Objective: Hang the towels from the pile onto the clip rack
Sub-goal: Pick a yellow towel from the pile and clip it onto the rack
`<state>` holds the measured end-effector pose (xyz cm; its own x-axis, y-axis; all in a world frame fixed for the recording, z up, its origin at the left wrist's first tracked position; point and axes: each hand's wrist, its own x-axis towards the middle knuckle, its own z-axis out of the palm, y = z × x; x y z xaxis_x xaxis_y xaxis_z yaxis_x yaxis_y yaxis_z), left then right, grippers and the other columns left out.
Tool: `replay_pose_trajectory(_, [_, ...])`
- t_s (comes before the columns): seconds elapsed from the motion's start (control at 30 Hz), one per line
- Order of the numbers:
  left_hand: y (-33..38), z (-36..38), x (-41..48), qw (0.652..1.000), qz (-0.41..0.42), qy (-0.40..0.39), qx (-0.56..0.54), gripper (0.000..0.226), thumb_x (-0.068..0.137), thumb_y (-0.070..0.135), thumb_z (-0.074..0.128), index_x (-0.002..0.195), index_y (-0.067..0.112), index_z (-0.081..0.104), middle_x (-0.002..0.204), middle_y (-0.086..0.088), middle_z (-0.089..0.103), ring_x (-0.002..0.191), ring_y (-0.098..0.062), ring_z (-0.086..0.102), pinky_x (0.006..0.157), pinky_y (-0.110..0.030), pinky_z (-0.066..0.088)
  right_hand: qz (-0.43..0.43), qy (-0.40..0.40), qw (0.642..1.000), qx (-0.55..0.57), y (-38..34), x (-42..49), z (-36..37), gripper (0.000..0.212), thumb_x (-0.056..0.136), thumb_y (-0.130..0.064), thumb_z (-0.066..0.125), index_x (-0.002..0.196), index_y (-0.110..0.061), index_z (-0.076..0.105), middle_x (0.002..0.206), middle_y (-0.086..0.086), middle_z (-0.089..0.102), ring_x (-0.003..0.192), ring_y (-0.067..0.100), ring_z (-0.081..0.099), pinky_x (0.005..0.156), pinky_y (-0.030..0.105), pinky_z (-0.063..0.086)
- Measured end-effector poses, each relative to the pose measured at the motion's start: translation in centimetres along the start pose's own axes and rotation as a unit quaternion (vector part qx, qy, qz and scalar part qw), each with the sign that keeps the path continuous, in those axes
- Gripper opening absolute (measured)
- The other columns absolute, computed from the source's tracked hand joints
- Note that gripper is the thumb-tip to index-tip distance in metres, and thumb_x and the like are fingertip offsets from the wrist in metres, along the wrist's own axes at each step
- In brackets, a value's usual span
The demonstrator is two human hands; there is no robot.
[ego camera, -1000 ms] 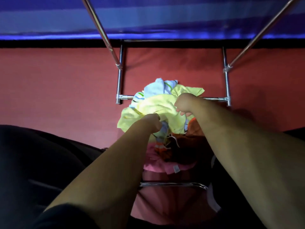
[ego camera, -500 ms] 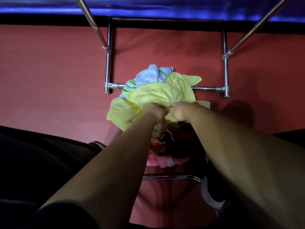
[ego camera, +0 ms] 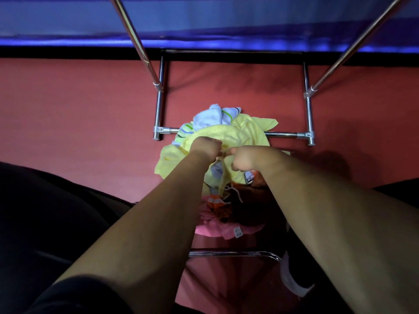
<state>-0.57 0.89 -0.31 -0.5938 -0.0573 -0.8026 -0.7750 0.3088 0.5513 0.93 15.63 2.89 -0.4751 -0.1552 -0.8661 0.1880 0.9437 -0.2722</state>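
Far left of the pile point(ego camera: 217, 200), your dark clothing point(ego camera: 45, 211) fills the lower corner. Above it the floor point(ego camera: 68, 109) runs out flat and brick-red. Along the far edge of that floor, beyond the pile, a black strip point(ego camera: 68, 52) lies under a glossy blue band point(ego camera: 204, 23) that spans the whole width.

The rack point(ego camera: 159, 109) is bare chrome tubing. Its left pole point(ego camera: 133, 37) slants out of view up-left of the pile. Its low crossbar point(ego camera: 281, 133) passes just behind the pile, partly covered by cloth.

Your left hand point(ego camera: 205, 147) sits on the pile's top, fingers curled down into the yellow towel point(ego camera: 244, 137). Just beside it, your right hand point(ego camera: 244, 158) is curled too, pinching a fold of the same towel, and the knuckles of the two hands nearly meet.

The yellow towel drapes over the top of the pile. A white striped towel point(ego camera: 215, 116) pokes out behind it, and a pink towel point(ego camera: 217, 227) lies at the near side. Your forearms hide what carries the pile. A curved chrome bar point(ego camera: 233, 253) shows just nearer you than the pile.

Right of the pile, the rack's right pole point(ego camera: 353, 44) slants up and away and the red floor lies in shadow. A white-soled shoe point(ego camera: 292, 282) shows at lower right.
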Motion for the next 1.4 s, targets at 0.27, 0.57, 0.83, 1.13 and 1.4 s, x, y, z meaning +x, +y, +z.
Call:
replay_pose_trajectory(0.27, [-2.7, 0.9, -1.6, 0.975, 0.063, -0.064, 0.205, 0.066, 0.095, 0.015, 0.060, 0.158, 0.024, 0.043, 0.125, -0.009, 0.069, 0.099, -0.024, 0.068, 0.078, -0.026, 0.050, 0.040, 0.040, 0.998, 0.038, 1.2, 0.5, 1.7, 0.097, 0.095, 0.000, 0.040, 0.167, -0.045, -0.007, 0.143, 0.018, 0.060, 0.074, 0.025, 0.059, 0.067, 0.034, 0.049])
replay_pose_trajectory(0.57, [-3.5, 2.0, 2.8, 0.972, 0.067, -0.005, 0.227, 0.062, 0.093, 0.021, 0.069, 0.152, 0.026, 0.049, 0.125, -0.006, 0.071, 0.109, -0.025, 0.069, 0.093, -0.032, 0.055, -0.012, 0.130, 0.976, 0.175, 0.6, 3.4, 1.2, 0.087, 0.098, 0.000, 0.041, 0.169, -0.040, 0.009, 0.159, 0.012, 0.049, 0.083, 0.022, 0.064, 0.068, 0.033, 0.050])
replay_pose_trajectory(0.83, [-3.3, 2.0, 4.4, 0.974, 0.068, 0.077, 0.200, 0.020, 0.087, 0.030, 0.065, 0.107, 0.030, 0.065, 0.112, -0.004, 0.069, 0.099, -0.026, 0.068, 0.081, -0.030, 0.054, 0.015, 0.231, 0.899, 0.372, 0.1, 6.5, 1.6, 0.049, 0.098, -0.007, 0.043, 0.126, -0.032, 0.075, 0.111, 0.002, 0.073, 0.067, 0.013, 0.056, 0.055, 0.023, 0.041])
replay_pose_trajectory(1.13, [0.2, 1.6, 1.8, 0.973, 0.157, 0.164, -0.042, 0.009, 0.095, 0.020, 0.054, 0.089, 0.022, 0.048, 0.073, 0.005, 0.055, 0.066, -0.018, 0.051, 0.069, -0.034, 0.047, 0.012, 0.354, 0.894, 0.273, -1.8, 5.3, -0.2, 0.022, 0.096, -0.031, 0.068, 0.113, -0.020, 0.076, 0.114, 0.008, 0.075, 0.107, 0.031, 0.068, 0.087, 0.031, 0.052])
replay_pose_trajectory(1.4, [5.0, -1.6, -3.3, 0.947, 0.260, 0.131, 0.137, 0.025, 0.090, 0.033, 0.077, 0.097, 0.015, 0.061, 0.077, 0.002, 0.061, 0.076, -0.024, 0.055, 0.064, -0.033, 0.030, -0.016, 0.466, 0.803, 0.370, -4.1, -0.7, -4.4, 0.017, 0.102, -0.020, 0.049, 0.093, -0.009, 0.059, 0.089, 0.011, 0.063, 0.082, 0.030, 0.055, 0.070, 0.038, 0.039])
